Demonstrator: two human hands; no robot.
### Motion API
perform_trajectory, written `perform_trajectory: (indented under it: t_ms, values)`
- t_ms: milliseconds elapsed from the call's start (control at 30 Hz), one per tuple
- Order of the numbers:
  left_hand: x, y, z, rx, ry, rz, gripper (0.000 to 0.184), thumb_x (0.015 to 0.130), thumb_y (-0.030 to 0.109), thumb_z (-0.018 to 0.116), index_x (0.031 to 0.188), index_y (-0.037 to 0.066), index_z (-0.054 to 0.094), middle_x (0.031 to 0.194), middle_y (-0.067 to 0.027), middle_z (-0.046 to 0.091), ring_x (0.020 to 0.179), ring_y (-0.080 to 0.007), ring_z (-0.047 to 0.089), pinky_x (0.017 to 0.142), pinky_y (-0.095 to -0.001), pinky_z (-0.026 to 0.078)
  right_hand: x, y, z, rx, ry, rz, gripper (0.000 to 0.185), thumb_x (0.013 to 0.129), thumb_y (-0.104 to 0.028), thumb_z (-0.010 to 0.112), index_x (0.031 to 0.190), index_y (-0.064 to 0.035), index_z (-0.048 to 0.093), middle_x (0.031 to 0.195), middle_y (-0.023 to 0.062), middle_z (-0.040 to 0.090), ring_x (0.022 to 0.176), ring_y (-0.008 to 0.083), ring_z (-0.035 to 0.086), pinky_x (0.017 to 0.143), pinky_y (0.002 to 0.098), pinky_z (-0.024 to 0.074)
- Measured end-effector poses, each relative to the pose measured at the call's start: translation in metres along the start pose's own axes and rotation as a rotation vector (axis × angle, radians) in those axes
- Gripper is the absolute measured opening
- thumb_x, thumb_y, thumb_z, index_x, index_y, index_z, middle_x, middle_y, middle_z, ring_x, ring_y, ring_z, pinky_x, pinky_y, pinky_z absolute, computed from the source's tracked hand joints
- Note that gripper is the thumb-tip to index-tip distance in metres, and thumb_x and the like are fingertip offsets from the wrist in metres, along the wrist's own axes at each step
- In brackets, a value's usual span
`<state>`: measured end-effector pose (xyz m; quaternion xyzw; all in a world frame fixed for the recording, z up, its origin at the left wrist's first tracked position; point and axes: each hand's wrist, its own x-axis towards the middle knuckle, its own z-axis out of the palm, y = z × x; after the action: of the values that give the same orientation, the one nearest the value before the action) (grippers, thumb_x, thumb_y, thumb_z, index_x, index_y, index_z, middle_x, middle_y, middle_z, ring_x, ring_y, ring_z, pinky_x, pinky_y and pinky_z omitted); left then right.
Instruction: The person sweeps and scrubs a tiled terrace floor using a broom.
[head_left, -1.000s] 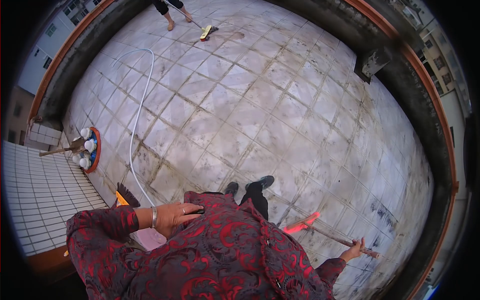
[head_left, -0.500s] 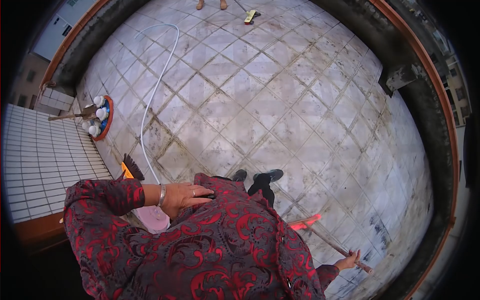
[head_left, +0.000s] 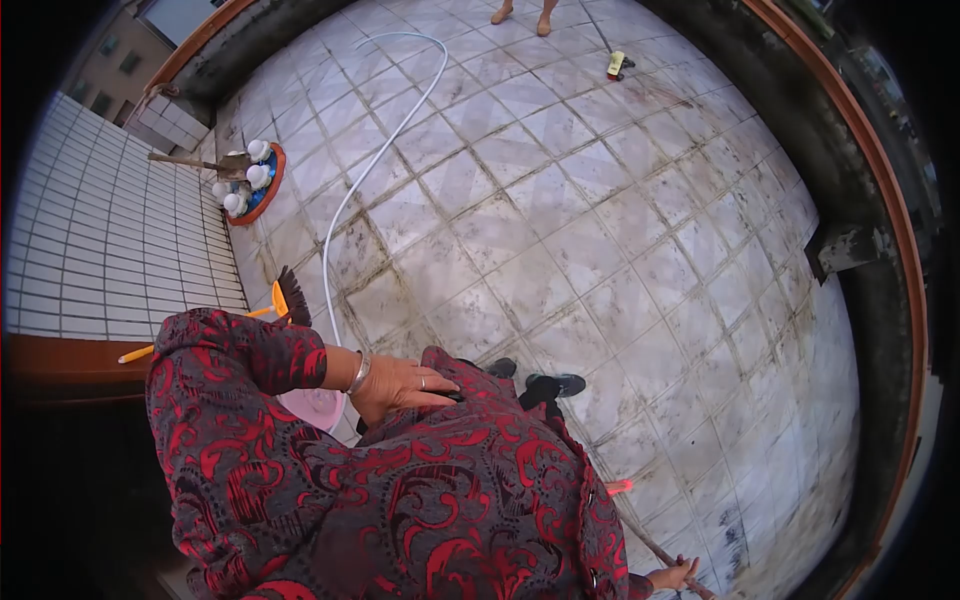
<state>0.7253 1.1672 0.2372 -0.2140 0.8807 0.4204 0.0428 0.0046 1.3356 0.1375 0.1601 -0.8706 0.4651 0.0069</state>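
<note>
My left hand (head_left: 405, 388) lies with its fingers stretched out on the front of the patterned red and grey jacket (head_left: 440, 500), at the hip. A small dark thing shows under its fingertips; I cannot make out what it is. Low on the right, my right hand (head_left: 675, 574) is around a long wooden pole (head_left: 648, 540). A bright red-orange piece (head_left: 620, 487) shows near the pole's far end, mostly hidden by the jacket. Beside my left arm is a pink basin (head_left: 315, 405), partly covered by the sleeve.
A pale hose (head_left: 372, 165) curves over the tiled floor (head_left: 560, 230). An orange broom (head_left: 290, 297) lies by the white-tiled wall (head_left: 120, 220). Farther back stands a red-rimmed tray (head_left: 265, 205) of white objects. Another person's feet (head_left: 543, 24) and a yellow brush head (head_left: 615, 66) are at the top.
The view has swung, so the floor things sit farther right or lower. The red-orange piece is more hidden behind the jacket. My right hand stays on the pole, and my left hand stays on the jacket.
</note>
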Motion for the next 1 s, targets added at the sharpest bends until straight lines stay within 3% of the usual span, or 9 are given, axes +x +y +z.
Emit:
perform_trajectory:
  t_ms: [400, 500, 533, 633, 667, 733, 833, 1000]
  values:
    - [-0.002, 0.001, -0.003, -0.103, 0.031, 0.007, 0.127, 0.045, 0.029, 0.085, 0.145, 0.017, 0.008, 0.142, -0.0234, 0.024, 0.125, -0.0419, 0.033, 0.103, -0.0432, 0.032, -0.004, 0.003, 0.001, 0.042, -0.041, -0.156, 0.032, 0.088, -0.019, 0.051, 0.107, 0.0042, 0.062, 0.101, 0.0203, 0.062, 0.080, 0.0292, 0.064, 0.072, 0.0390, 0.0539]
    - [-0.001, 0.002, -0.003, -0.123, 0.027, -0.014, 0.106, 0.052, 0.024, 0.078, 0.141, 0.013, 0.022, 0.142, -0.0225, 0.026, 0.127, -0.0396, 0.034, 0.102, -0.0450, 0.033, 0.001, 0.013, -0.003, -0.057, -0.043, -0.127, 0.031, 0.088, -0.019, 0.052, 0.108, 0.0032, 0.062, 0.101, 0.0190, 0.062, 0.080, 0.0287, 0.063, 0.072, 0.0367, 0.0544]
    - [-0.001, 0.003, -0.005, -0.130, 0.034, -0.015, 0.107, 0.052, 0.024, 0.079, 0.141, 0.013, 0.021, 0.142, -0.0229, 0.025, 0.127, -0.0401, 0.034, 0.102, -0.0453, 0.034, 0.013, 0.038, -0.007, -0.316, -0.066, -0.387, 0.032, 0.088, -0.020, 0.053, 0.109, 0.0024, 0.062, 0.103, 0.0191, 0.062, 0.084, 0.0278, 0.063, 0.074, 0.0373, 0.0533]
    - [0.000, 0.004, -0.004, -0.132, 0.044, -0.012, 0.115, 0.049, 0.029, 0.081, 0.143, 0.015, 0.016, 0.142, -0.0233, 0.025, 0.127, -0.0402, 0.034, 0.101, -0.0460, 0.034, 0.016, 0.041, -0.005, -0.114, -0.083, -0.135, 0.032, 0.086, -0.017, 0.053, 0.109, 0.0041, 0.061, 0.102, 0.0218, 0.062, 0.086, 0.0283, 0.063, 0.077, 0.0397, 0.0511]
    - [0.001, 0.003, -0.002, -0.114, 0.042, -0.009, 0.120, 0.047, 0.031, 0.083, 0.144, 0.016, 0.013, 0.142, -0.0230, 0.025, 0.127, -0.0393, 0.034, 0.101, -0.0461, 0.034, 0.013, 0.032, 0.004, 0.232, -0.022, -0.001, 0.034, 0.083, -0.014, 0.052, 0.113, -0.0018, 0.060, 0.084, 0.0123, 0.058, 0.070, 0.0194, 0.054, 0.069, 0.0328, 0.0458]
    - [0.002, 0.001, -0.002, -0.128, 0.058, 0.023, 0.123, 0.045, 0.036, 0.084, 0.144, 0.016, 0.013, 0.142, -0.0228, 0.024, 0.127, -0.0382, 0.034, 0.100, -0.0474, 0.034, 0.003, 0.011, 0.003, 0.205, -0.012, 0.038, 0.034, 0.083, -0.015, 0.051, 0.114, -0.0019, 0.059, 0.087, 0.0109, 0.058, 0.071, 0.0190, 0.054, 0.070, 0.0320, 0.0451]
    - [0.006, 0.004, -0.010, -0.126, 0.079, 0.076, 0.118, 0.049, 0.035, 0.082, 0.144, 0.016, 0.014, 0.142, -0.0230, 0.024, 0.127, -0.0385, 0.034, 0.099, -0.0474, 0.035, 0.005, 0.016, 0.007, 0.266, 0.020, 0.043, 0.032, 0.082, -0.005, 0.050, 0.112, -0.0010, 0.059, 0.088, 0.0081, 0.058, 0.068, 0.0162, 0.052, 0.067, 0.0299, 0.0450]
    - [0.005, -0.003, 0.002, -0.165, -0.001, -0.040, 0.108, 0.057, 0.031, 0.078, 0.144, 0.016, 0.015, 0.142, -0.0236, 0.024, 0.126, -0.0390, 0.035, 0.099, -0.0468, 0.035, 0.017, 0.035, 0.009, 0.363, 0.025, 0.114, 0.032, 0.079, -0.001, 0.050, 0.110, -0.0010, 0.060, 0.082, 0.0055, 0.056, 0.065, 0.0135, 0.053, 0.064, 0.0272, 0.0455]
